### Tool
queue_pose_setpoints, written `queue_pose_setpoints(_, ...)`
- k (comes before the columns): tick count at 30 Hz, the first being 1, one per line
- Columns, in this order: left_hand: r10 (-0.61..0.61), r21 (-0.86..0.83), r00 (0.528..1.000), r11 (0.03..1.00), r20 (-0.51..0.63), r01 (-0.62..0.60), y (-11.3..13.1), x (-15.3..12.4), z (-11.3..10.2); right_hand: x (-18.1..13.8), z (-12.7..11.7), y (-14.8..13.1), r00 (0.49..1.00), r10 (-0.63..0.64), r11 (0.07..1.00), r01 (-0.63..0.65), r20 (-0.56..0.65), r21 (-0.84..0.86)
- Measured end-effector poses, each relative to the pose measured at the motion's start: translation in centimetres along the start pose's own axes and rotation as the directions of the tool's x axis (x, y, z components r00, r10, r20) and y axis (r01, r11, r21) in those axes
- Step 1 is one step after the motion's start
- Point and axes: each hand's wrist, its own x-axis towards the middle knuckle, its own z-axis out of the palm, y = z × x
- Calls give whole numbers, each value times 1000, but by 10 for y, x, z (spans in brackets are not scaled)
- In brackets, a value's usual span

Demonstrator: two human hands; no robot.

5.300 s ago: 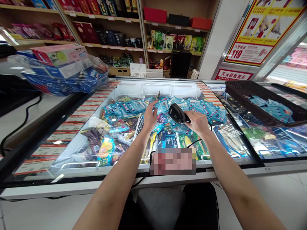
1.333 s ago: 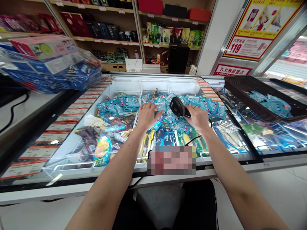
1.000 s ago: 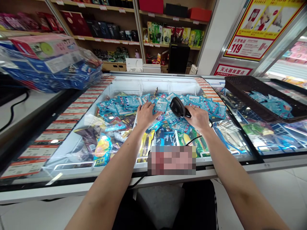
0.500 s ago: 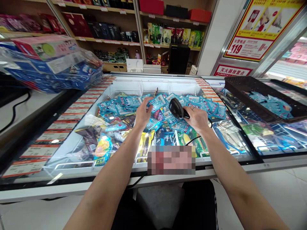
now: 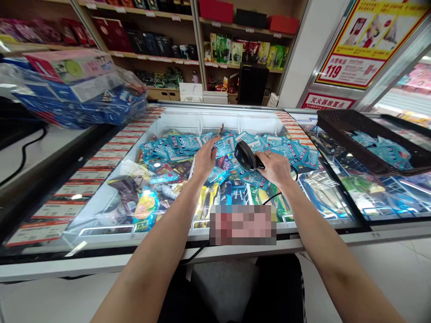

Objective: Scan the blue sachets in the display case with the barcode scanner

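Both my arms reach into an open chest freezer (image 5: 198, 120) filled with several light-blue ice-cream packets (image 5: 178, 146). My left hand (image 5: 204, 158) pinches one light-blue packet (image 5: 225, 146) and holds it tilted up above the pile. My right hand (image 5: 274, 166) grips a black barcode scanner (image 5: 245, 156), whose head points left at that packet from close by. The scanner's black cable (image 5: 269, 199) trails back toward me over the freezer's front edge.
A black plastic basket (image 5: 350, 134) with more blue packets rests on the glass lid at right. Blue and pink boxes in clear wrap (image 5: 77, 92) sit on the counter at left. Shelves of goods (image 5: 242, 49) line the back wall. Mixed colourful ice creams (image 5: 148, 204) fill the freezer's near side.
My left hand went from lying flat on the packets to lifting one and tilting it up. The scanner in my right hand moved slightly left, closer to the packet.
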Motion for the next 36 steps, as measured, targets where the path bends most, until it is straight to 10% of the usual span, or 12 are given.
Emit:
queue_pose_setpoints(27, 0, 125, 999, 992, 48, -6, 11, 0, -3, -1, 6, 3, 997, -58, 998, 60, -58, 26)
queue_pose_setpoints(36, -372, 273, 879, 849, -299, 452, 11, -3, -9, -4, 5, 7, 997, 10, 999, -7, -81, 36)
